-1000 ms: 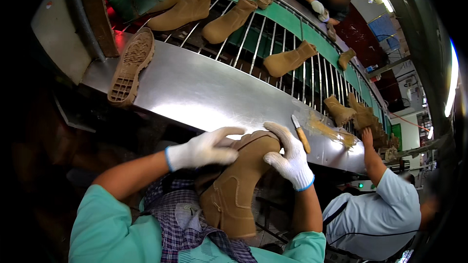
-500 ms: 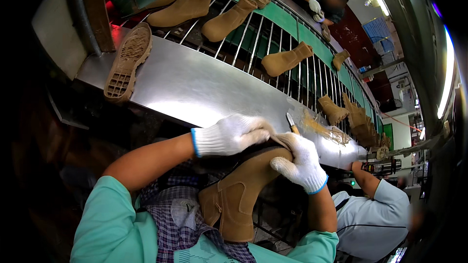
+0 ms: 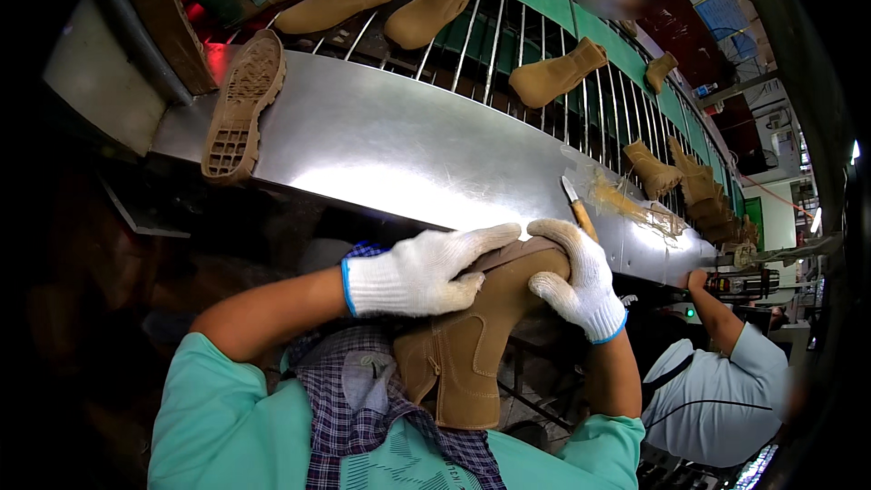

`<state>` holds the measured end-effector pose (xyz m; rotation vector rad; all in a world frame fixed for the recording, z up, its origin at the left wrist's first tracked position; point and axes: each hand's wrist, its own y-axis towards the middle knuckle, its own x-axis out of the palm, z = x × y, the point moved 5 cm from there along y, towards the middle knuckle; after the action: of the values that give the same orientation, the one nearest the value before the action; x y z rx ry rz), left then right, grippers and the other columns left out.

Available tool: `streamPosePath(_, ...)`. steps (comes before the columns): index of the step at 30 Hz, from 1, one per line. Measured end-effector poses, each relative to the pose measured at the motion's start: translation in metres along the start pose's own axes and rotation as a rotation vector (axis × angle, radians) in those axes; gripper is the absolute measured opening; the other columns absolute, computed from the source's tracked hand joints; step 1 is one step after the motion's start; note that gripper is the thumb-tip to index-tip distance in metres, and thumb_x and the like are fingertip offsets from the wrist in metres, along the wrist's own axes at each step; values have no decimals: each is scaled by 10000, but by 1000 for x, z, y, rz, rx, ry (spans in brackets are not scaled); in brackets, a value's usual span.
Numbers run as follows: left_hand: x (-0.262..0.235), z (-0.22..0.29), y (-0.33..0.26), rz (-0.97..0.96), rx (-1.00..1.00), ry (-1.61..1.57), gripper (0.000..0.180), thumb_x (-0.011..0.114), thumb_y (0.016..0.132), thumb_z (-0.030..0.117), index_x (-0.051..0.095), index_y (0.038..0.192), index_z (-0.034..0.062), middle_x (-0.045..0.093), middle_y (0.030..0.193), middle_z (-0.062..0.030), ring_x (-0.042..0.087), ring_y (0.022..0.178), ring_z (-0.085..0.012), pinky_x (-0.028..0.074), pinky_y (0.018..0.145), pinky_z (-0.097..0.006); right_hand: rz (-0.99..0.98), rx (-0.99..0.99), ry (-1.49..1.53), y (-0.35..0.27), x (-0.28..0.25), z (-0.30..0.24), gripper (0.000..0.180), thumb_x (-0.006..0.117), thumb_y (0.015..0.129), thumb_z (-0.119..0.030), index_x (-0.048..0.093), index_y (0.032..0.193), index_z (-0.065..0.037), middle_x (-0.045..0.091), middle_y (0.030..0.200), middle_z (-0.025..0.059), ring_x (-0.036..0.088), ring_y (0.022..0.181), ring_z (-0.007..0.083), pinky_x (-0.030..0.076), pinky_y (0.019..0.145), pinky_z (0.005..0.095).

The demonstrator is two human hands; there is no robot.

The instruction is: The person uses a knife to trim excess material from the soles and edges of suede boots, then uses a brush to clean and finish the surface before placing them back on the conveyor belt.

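Note:
A tan ankle boot (image 3: 467, 349) with a side zipper rests against my lap, shaft down and toe pointing up to the right. Along its upward-facing bottom lies a brown sole (image 3: 514, 252), mostly hidden by my gloves. My left hand (image 3: 422, 270), in a white knit glove, is closed over boot and sole, thumb on the boot's side and fingers across the sole. Around the toe wraps my gloved right hand (image 3: 581, 279), its thumb on the upper and fingers on the sole's front end. Just beyond it, a knife (image 3: 579, 207) with a wooden handle lies on the metal bench (image 3: 390, 154).
A loose brown sole (image 3: 243, 109) overhangs the bench's left edge. Tan boots (image 3: 558, 73) lie on a metal rack (image 3: 494, 50) behind. Dried yellowish glue (image 3: 626, 200) covers part of the bench. A co-worker (image 3: 717, 390) in light blue is at the right.
My left hand has gone from bunched fingers at the sole's edge to a wider grip, thumb on the boot. The sole now lies flatter along the bottom. The whole view has shifted slightly.

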<state>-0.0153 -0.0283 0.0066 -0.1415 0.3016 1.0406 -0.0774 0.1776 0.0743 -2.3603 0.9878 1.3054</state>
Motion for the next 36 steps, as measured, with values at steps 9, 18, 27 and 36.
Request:
streamPosePath(9, -19, 20, -29, 222, 145, 127, 1271, 966, 771, 374, 198, 1669, -96, 433, 1606, -361, 537, 1463, -450, 470, 1216, -459, 404, 373, 1405, -31, 126, 59, 829, 354, 1144, -651, 403, 1633, 16, 490, 1614, 213, 492, 1467, 288, 376, 1253, 417)
streamPosePath(18, -96, -34, 38, -267, -361, -261, 1055, 1000, 737, 324, 464, 1575, -28, 588, 1450, -187, 587, 1347, -281, 507, 1134, -404, 134, 283, 428, -8, 80, -16, 749, 740, 963, -222, 421, 1623, -70, 638, 1418, 298, 710, 1196, 453, 591, 1017, 480)
streamPosePath(27, -90, -35, 49, -252, -319, 58, 949, 958, 763, 426, 545, 1479, -40, 667, 1356, -208, 653, 1269, -308, 520, 1102, -401, 389, 181, 40, 31, 94, 11, 349, 649, 1059, -234, 651, 1375, -86, 739, 1154, 191, 768, 934, 379, 638, 779, 440)
streamPosePath(36, -86, -31, 51, -253, -230, 305, 920, 857, 834, 562, 557, 1517, 23, 607, 1449, -241, 622, 1335, -403, 508, 1132, -465, 102, 286, 315, 55, 61, 15, 413, 485, 1147, -366, 653, 1317, -28, 755, 1053, 269, 755, 988, 438, 606, 864, 491)
